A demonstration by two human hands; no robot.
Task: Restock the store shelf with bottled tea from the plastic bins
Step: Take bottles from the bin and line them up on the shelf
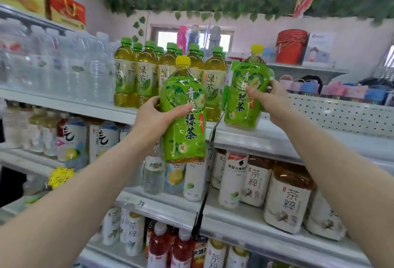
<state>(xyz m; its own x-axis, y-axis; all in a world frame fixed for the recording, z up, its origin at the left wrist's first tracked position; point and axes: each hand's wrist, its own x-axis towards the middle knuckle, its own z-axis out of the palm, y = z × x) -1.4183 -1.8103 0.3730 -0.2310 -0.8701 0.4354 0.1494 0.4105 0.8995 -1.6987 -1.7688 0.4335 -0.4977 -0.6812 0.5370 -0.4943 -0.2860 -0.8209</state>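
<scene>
My left hand (154, 116) grips a large green-labelled tea bottle with a yellow cap (183, 116), held upright in the air in front of the upper shelf's edge. My right hand (269, 99) holds a second, identical yellow-capped tea bottle (245, 95), tilted slightly, its base resting on the top shelf (277, 137) of the right-hand unit. Behind both stands a row of green-capped green tea bottles (147, 76) on the left-hand shelf. No plastic bin is in view.
Clear water bottles (64, 65) fill the shelf to the left. Lower shelves hold white-labelled tea bottles (285, 199) and red drinks (160, 244). A red bucket stack (291, 46) and small goods sit beyond a perforated back panel (332, 116). Cartons (64, 10) sit on top left.
</scene>
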